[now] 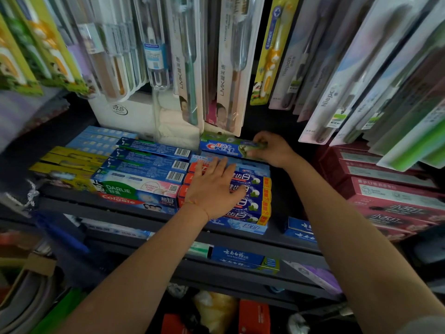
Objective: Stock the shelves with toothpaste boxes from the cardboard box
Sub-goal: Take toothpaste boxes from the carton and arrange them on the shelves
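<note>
A blue and green Crest toothpaste box [225, 147] lies at the back of the dark shelf [281, 196], on top of other boxes. My right hand [273, 149] grips its right end. My left hand [213, 188] presses flat, fingers straight, on a stack of blue and red toothpaste boxes [255, 196] in the middle of the shelf. To the left lie Darlie and Colgate boxes [134, 191] and several dark blue boxes [149, 160]. The cardboard box is not in view.
Toothbrush packs [224, 68] hang just above the shelf's back. Dark red boxes [390, 194] are stacked at the right, yellow boxes [69, 162] at the far left. A bare strip of shelf lies right of the stack. Lower shelves hold blue boxes [240, 257].
</note>
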